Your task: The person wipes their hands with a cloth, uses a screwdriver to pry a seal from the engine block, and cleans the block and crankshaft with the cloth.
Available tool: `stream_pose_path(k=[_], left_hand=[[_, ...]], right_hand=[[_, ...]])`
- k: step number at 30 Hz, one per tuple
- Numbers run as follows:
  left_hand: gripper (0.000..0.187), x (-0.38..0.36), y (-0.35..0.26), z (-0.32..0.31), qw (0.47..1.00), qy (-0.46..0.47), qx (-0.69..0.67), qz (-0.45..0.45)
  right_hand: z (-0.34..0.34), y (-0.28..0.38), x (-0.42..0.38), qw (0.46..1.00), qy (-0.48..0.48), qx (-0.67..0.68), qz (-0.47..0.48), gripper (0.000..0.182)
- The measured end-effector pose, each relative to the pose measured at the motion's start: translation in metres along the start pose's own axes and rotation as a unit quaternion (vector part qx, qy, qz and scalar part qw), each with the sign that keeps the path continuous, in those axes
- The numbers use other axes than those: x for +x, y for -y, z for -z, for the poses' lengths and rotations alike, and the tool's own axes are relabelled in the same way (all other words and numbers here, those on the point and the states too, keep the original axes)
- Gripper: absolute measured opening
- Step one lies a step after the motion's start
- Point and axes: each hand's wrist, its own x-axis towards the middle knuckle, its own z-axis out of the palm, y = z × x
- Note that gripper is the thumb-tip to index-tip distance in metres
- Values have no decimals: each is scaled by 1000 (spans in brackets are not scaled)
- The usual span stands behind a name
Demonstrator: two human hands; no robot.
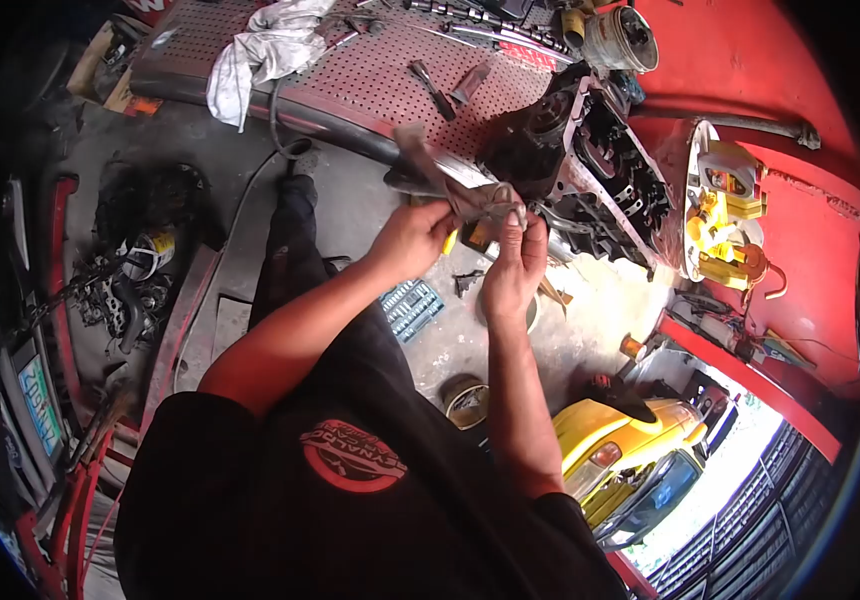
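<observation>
A crumpled grey-brown rag (428,172) is stretched between my two hands, in front of the bench edge. My left hand (414,242) is closed on the rag's near side, and a small yellow piece (449,242) shows by its fingers; what it belongs to is hidden. With thumb and fingers pinched together, my right hand (516,268) grips the rag's other end. Just beyond my right hand, an open engine block (605,165) sits tilted at the bench corner, dark and greasy inside.
The perforated metal bench (375,65) carries a white cloth (272,55), hand tools and a dirty bucket (622,42). Yellow bottles (735,190) stand at right. On the floor lie a socket set (412,308) and a round container (467,400). A yellow car (615,440) is behind at right.
</observation>
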Motion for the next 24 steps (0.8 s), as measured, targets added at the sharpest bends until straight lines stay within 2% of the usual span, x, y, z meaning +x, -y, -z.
stream_pose_path(k=[1, 2, 3, 6, 7, 9, 11, 13, 15, 18, 20, 24], left_hand=[[16, -9, -9, 2, 999, -1, 18, -36], [12, -18, -18, 6, 998, 25, 48, -14], [9, -23, -28, 12, 996, 52, 78, 6], [11, -35, -37, 38, 971, 203, 107, -69], [13, -38, -31, 51, 954, 259, 120, -89], [14, -25, -32, 72, 956, 257, 130, -52], [17, 5, -44, 63, 985, 136, 104, 33], [18, 49, -22, 18, 993, 59, 103, 1], [16, 89, -19, -26, 988, 23, 148, -42], [14, 127, -25, -67, 984, 26, 177, -17], [12, 133, -34, -74, 978, 20, 210, 3], [14, 130, -41, -77, 968, 8, 249, -20]], right_hand=[[0, 0, -9, 994, -9, 72, -84, 13], [4, -8, -14, 993, -7, 56, -103, 9], [8, -13, -18, 993, -14, 68, -94, 10], [39, -23, -26, 993, -63, 76, -59, 13], [52, -15, -28, 986, -103, 104, -82, 15], [92, -17, -41, 991, -120, -18, -56, 14], [110, -10, -63, 993, -93, 44, -56, 15], [117, -12, -84, 988, -94, 39, -113, 14], [115, -16, -105, 982, -109, 26, -153, 15], [114, -30, -138, 979, -120, 25, -161, 14], [117, -34, -158, 977, -132, 33, -164, 12], [136, -54, -193, 968, -159, 24, -192, 10]])
